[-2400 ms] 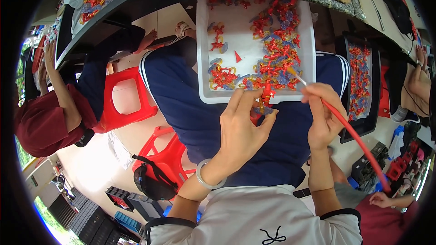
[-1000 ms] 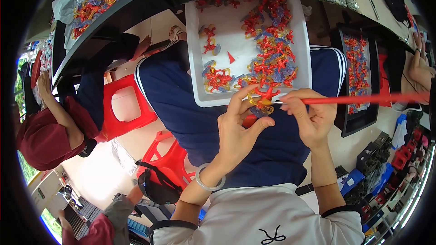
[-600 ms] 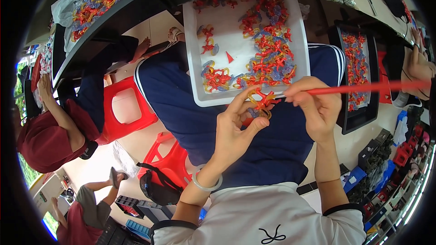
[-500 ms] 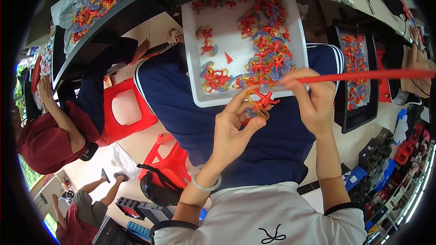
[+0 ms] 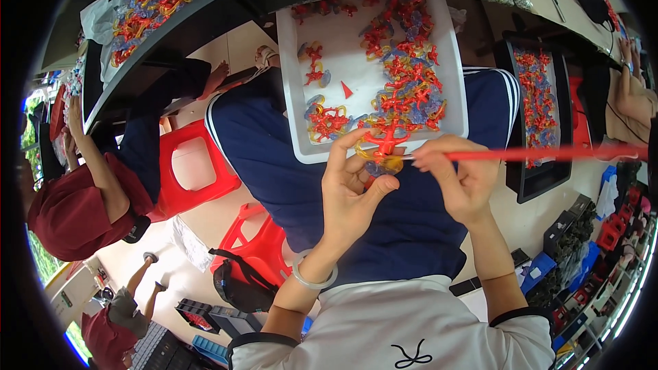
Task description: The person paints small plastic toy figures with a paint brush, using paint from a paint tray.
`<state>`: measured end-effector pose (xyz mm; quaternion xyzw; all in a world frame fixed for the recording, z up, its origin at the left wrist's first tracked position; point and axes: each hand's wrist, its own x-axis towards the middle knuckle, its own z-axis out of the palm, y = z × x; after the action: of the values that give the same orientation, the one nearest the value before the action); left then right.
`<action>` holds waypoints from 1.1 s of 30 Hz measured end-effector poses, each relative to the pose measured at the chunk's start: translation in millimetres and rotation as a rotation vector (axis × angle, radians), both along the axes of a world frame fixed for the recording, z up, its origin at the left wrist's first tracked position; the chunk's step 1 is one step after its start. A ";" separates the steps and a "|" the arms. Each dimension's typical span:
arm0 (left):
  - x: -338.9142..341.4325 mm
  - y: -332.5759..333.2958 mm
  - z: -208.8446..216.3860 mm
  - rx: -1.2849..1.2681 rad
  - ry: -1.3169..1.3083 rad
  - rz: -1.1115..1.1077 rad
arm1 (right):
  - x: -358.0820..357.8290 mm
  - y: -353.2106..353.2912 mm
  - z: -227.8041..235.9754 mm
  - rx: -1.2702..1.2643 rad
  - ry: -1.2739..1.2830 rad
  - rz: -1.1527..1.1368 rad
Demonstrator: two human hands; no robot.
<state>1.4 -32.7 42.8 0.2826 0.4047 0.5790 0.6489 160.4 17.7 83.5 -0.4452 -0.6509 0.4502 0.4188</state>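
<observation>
Over the near edge of the tray, my left hand (image 5: 358, 195) pinches a small plastic figure (image 5: 385, 144), red with translucent yellow and blue parts. My right hand (image 5: 460, 177) is closed around a long, thin, red-handled paintbrush (image 5: 521, 154). Its silvery front end points left and meets the yellow and blue part of the figure; the very tip is too small to make out. Behind both hands, a white tray (image 5: 293, 106) rests across my thighs. Many similar figures (image 5: 411, 82) are heaped along its right side, with smaller clusters at the left.
A small red triangular piece (image 5: 347, 89) lies in the tray. To the right stands a black bin (image 5: 548, 185) of similar figures; more cover the table (image 5: 164, 0) at the upper left. Red plastic stools (image 5: 229, 171) stand at left. People in dark red shirts (image 5: 89, 205) are nearby.
My right hand has come down and slightly left with the paintbrush, bringing its front end against the figure. The figure has turned in my left hand, its red limbs now spread upward.
</observation>
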 end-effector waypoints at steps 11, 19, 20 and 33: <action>1.2 2.0 2.1 0.054 0.118 0.014 | 7.2 2.0 0.4 0.098 -0.044 -0.048; 1.0 1.7 4.0 -0.003 -0.100 -0.006 | 2.8 4.0 3.3 0.105 0.064 -0.007; 0.4 1.9 4.4 -0.003 -0.100 -0.007 | -1.8 3.3 5.9 0.093 0.137 -0.022; -3.1 2.5 0.7 -0.066 -0.149 -0.030 | 0.1 6.4 4.7 0.133 0.055 -0.016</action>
<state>-1.7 -30.1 43.5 0.2232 0.3698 0.5750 0.6948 160.5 24.1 88.1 -0.4090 -0.6640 0.4145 0.4690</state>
